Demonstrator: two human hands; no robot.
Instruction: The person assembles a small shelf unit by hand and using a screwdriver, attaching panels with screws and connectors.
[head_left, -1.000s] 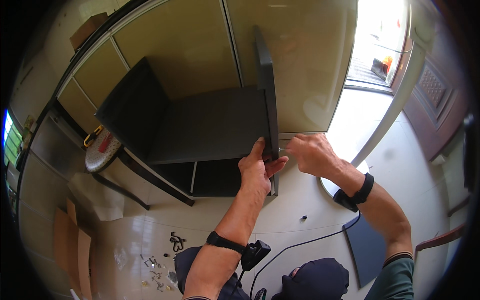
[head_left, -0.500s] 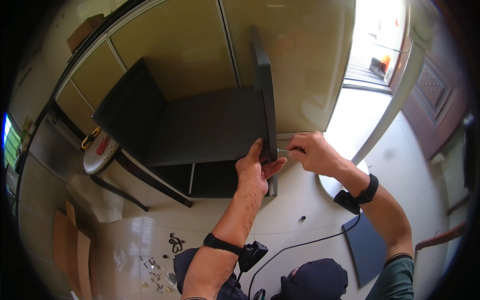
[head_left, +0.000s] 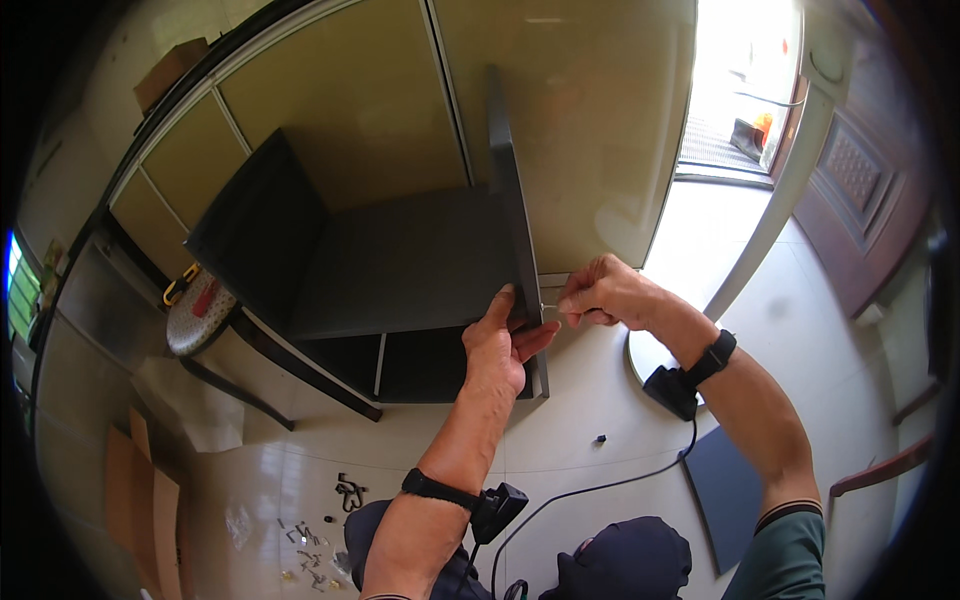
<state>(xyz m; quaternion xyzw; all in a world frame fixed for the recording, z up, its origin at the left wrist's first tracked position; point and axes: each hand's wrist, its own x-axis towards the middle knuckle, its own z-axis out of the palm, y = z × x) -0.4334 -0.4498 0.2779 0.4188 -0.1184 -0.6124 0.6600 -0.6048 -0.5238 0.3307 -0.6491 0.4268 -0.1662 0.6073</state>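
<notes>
A dark grey furniture unit (head_left: 420, 255) with a middle board, two upright sides and a lower space stands before me. My left hand (head_left: 497, 350) grips the front edge of its right side panel (head_left: 508, 170), thumb on the near face and fingers bent beneath the middle board. Just right of that panel, my right hand (head_left: 605, 292) pinches a thin metal rod (head_left: 550, 306), perhaps a hex key. The rod's tip meets the panel's outer face; its other end is hidden in my fingers.
A stool (head_left: 200, 325) at left bears a red-handled tool (head_left: 206, 298) and a yellow-black tool (head_left: 180, 284). Several screws and fittings (head_left: 312, 555) lie on the floor near an open cardboard box (head_left: 130, 500). A grey board (head_left: 728, 500) lies right, below a white round-based stand (head_left: 650, 360).
My right hand has changed from a fist around the rod to a looser fingertip pinch, turned at the wrist. My left hand keeps its grip. The whole view has shifted slightly.
</notes>
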